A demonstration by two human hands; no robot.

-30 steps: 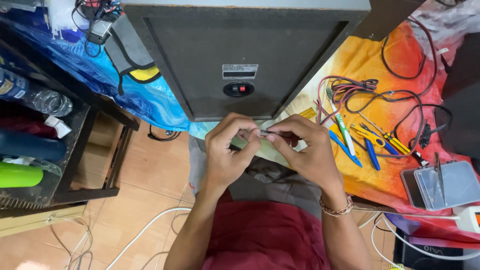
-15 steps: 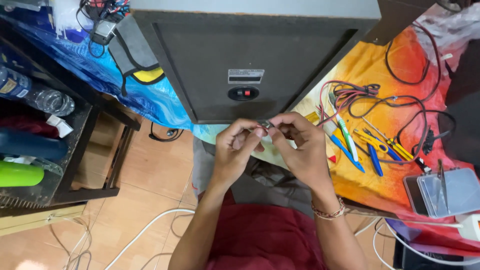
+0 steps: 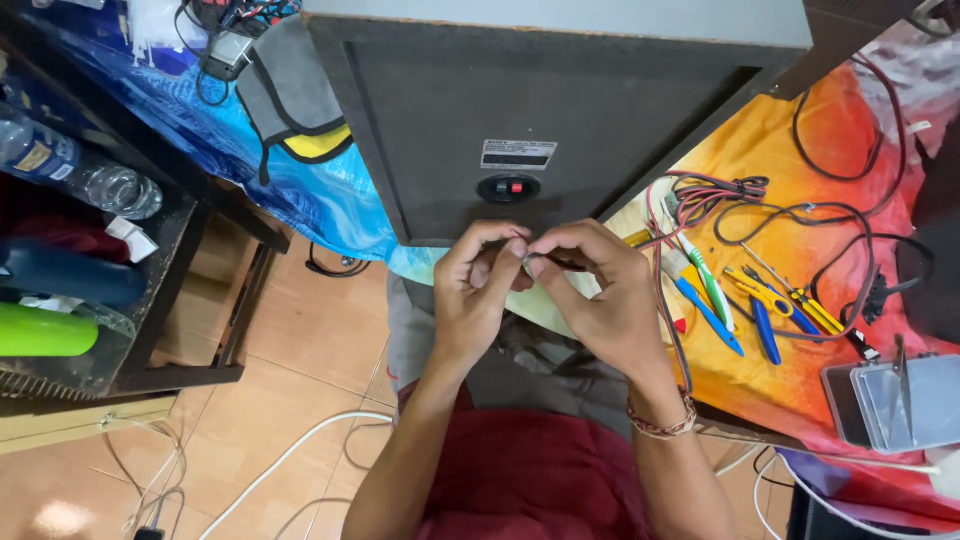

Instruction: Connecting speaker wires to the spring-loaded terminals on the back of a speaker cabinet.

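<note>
My left hand [image 3: 478, 290]: It is curled up, with the thumb and first fingers pressed together on one end of a tiny thing.
My right hand [image 3: 598, 292]: It is curled too, and its fingertips pinch the other end of the same tiny thing. A bead bracelet [image 3: 662, 420] sits on that wrist.
The small part [image 3: 532, 259]: It is very little, thin and dark grey, maybe a bit shiny. My fingers hide most of it, so I cannot tell just what it is.
Where it is: Up in the air between my two hands, just in front of the big speaker box [image 3: 545, 110] and above my lap.
Speaker box: Big, dark grey, with a white label and a small round plug spot with red and black in it. It stands on the tabletop [image 3: 790, 160], which has a bright orange and blue cloth.
To my right: Red and black wires [image 3: 700, 190], a green and white toothbrush [image 3: 703, 275], blue pens [image 3: 765, 330], a yellow tool [image 3: 765, 293] and a clear plastic box [image 3: 905, 400] lie on the cloth.
To my left: A dark shelf [image 3: 170, 270] holds a clear water bottle [image 3: 80, 170] and a green bottle [image 3: 45, 332].
</note>
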